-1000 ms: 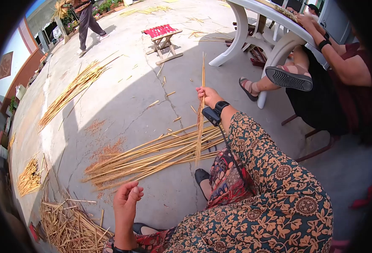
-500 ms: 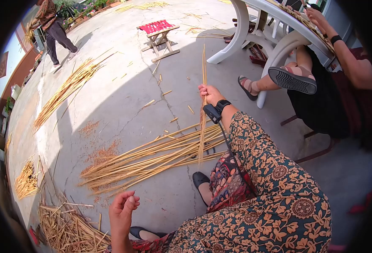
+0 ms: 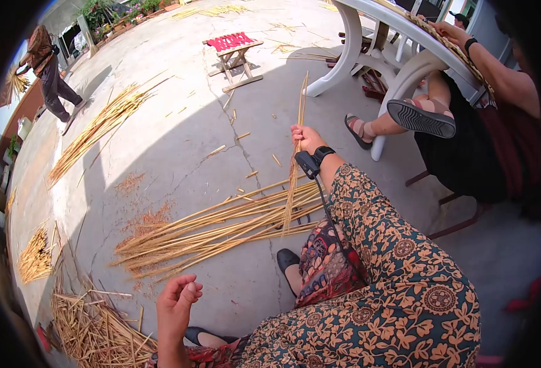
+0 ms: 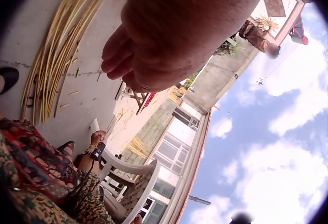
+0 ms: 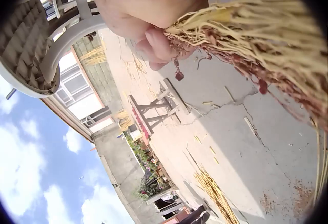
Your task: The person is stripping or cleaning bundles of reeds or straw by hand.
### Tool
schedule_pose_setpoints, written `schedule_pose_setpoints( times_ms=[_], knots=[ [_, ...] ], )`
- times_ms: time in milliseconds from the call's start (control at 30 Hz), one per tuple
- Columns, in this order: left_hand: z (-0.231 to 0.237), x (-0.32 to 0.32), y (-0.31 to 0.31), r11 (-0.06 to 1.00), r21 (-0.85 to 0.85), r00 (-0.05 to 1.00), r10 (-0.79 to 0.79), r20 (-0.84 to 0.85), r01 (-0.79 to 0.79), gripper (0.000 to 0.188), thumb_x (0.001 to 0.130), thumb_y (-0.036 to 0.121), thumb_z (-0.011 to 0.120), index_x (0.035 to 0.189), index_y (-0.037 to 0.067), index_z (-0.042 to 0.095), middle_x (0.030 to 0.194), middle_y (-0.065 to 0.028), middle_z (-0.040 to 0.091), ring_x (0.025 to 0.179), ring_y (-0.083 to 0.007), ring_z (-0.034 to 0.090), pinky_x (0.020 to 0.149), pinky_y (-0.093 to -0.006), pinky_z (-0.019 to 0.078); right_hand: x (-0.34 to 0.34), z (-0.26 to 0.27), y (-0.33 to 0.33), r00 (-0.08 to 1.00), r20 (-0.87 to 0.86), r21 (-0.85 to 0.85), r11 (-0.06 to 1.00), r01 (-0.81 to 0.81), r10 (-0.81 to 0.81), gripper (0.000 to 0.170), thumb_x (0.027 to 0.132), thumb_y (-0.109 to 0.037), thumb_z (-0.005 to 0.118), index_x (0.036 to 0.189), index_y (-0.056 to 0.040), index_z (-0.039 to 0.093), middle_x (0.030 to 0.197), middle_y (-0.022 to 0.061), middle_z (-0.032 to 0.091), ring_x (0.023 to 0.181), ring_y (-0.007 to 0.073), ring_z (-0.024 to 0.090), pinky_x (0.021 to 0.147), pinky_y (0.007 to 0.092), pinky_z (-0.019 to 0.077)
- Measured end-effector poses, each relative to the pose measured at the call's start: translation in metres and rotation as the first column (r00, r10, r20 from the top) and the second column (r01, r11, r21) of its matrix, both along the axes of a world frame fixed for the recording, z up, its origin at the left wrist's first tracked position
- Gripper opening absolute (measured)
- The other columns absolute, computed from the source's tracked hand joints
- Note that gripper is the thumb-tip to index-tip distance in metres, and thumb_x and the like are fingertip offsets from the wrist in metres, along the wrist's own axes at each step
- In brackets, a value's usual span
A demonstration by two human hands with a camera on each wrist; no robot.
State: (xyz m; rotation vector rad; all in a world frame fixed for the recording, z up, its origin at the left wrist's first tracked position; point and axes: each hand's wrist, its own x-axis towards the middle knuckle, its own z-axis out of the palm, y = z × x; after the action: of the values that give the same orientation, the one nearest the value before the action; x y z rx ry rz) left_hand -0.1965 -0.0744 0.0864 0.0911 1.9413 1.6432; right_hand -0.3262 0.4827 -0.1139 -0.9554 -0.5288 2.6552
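Note:
My right hand (image 3: 309, 140) grips a small bunch of straw stalks (image 3: 290, 199), held out in front of me. Its thin stems point up and away, and the brushy seed heads hang down toward my knee. Close up in the right wrist view, fine yellow branches with reddish husks (image 5: 256, 39) spread out from the fist. Below, a long bundle of stalks (image 3: 234, 224) lies on the concrete, its bushy ends to the left. My left hand (image 3: 176, 302) is raised near my lap with loosely bent fingers, holding nothing; the left wrist view shows it from behind (image 4: 164, 39).
A pile of cut straw (image 3: 99, 331) lies at lower left, with another bundle (image 3: 108, 126) in the sunlight beyond. A folding stool with a red seat (image 3: 230, 43) stands ahead. To the right, a person sits at a white table (image 3: 399, 30); another person (image 3: 53, 73) carries straw at far left.
The bunch in my right hand has swung a little, its thin tips now leaning right. The person at far left has walked closer. My left hand has dropped slightly and stays free.

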Motion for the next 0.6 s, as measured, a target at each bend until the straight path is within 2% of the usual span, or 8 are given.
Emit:
schedule_pose_setpoints(
  times_ms=[100, 267, 433, 500, 600],
  knots=[
    [0.004, 0.003, -0.005, 1.000, 0.008, 1.000, -0.005, 0.001, 0.005, 0.026, 0.093, 0.020, 0.060, 0.111, 0.000, 0.059, 0.090, -0.0078, 0.066, 0.076, -0.0117, 0.061, 0.068, -0.0231, 0.0484, 0.008, 0.017, -0.016, 1.000, 0.010, -0.076, 0.997, 0.026, -0.025, 0.011, 0.096, -0.006, 0.043, 0.095, 0.0032, 0.049, 0.070, 0.0026, 0.049, 0.046, 0.0077, 0.042, 0.036, 0.0189, 0.0306],
    [0.010, 0.009, -0.005, 1.000, -0.001, 1.000, 0.001, 0.010, -0.001, 0.026, 0.093, 0.019, 0.059, 0.111, 0.000, 0.059, 0.090, -0.0085, 0.067, 0.076, -0.0118, 0.061, 0.068, -0.0232, 0.0485, 0.004, 0.020, -0.019, 0.999, 0.026, -0.092, 0.995, 0.026, -0.024, 0.011, 0.096, -0.007, 0.043, 0.095, 0.0024, 0.048, 0.071, 0.0018, 0.049, 0.046, 0.0072, 0.041, 0.036, 0.0193, 0.0304],
    [0.005, 0.005, -0.007, 1.000, -0.009, 1.000, 0.006, 0.030, -0.006, 0.025, 0.093, 0.018, 0.060, 0.111, 0.000, 0.059, 0.091, -0.0077, 0.067, 0.078, -0.0117, 0.061, 0.069, -0.0233, 0.0479, -0.005, -0.026, -0.006, 0.999, 0.033, -0.270, 0.963, -0.002, 0.012, 0.009, 0.096, -0.009, 0.045, 0.098, 0.0004, 0.047, 0.073, 0.0024, 0.050, 0.046, 0.0077, 0.041, 0.038, 0.0184, 0.0313],
    [0.011, 0.011, -0.011, 1.000, -0.011, 0.999, 0.011, 0.032, -0.010, 0.025, 0.093, 0.018, 0.060, 0.110, 0.000, 0.059, 0.090, -0.0089, 0.067, 0.075, -0.0121, 0.062, 0.067, -0.0236, 0.0489, 0.003, 0.004, -0.018, 0.999, -0.011, -0.248, 0.968, 0.032, -0.035, 0.009, 0.096, -0.009, 0.046, 0.097, 0.0001, 0.047, 0.073, 0.0027, 0.051, 0.046, 0.0076, 0.041, 0.037, 0.0186, 0.0308],
    [0.003, 0.006, -0.011, 1.000, -0.015, 1.000, 0.004, 0.019, -0.004, 0.025, 0.093, 0.019, 0.060, 0.110, 0.000, 0.059, 0.090, -0.0089, 0.067, 0.076, -0.0123, 0.062, 0.068, -0.0238, 0.0491, -0.011, -0.005, -0.012, 0.996, -0.069, -0.255, 0.966, 0.038, -0.057, 0.009, 0.096, -0.008, 0.046, 0.097, 0.0000, 0.047, 0.073, 0.0035, 0.052, 0.046, 0.0074, 0.041, 0.036, 0.0188, 0.0305]
  ],
)
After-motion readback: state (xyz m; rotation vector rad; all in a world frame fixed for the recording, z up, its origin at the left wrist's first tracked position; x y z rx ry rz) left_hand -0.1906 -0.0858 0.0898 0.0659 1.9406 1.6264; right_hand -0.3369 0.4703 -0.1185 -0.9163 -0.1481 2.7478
